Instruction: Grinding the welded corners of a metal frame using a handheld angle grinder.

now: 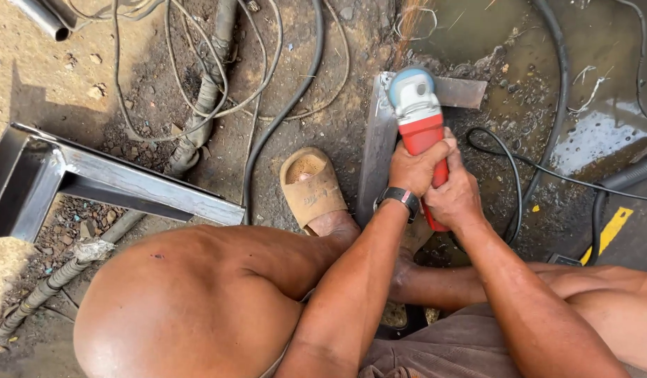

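A red angle grinder (pixel 421 126) with a pale blue-grey head points away from me over a grey steel angle piece (pixel 376 150) lying on the dirt floor. My left hand (pixel 414 168) grips the red body from the left, a dark band on its wrist. Just behind it, my right hand (pixel 455 197) wraps the rear of the grinder. A faint spray of sparks rises beyond the grinder head. One foot in a tan sandal (pixel 311 187) rests beside the steel piece.
A welded steel frame (pixel 92 183) lies at the left. Black cables and hoses (pixel 281 112) loop across the dirt; the grinder's cord (pixel 505 157) curls to the right. Wet ground (pixel 589 133) and a yellow strip (pixel 610 229) sit far right.
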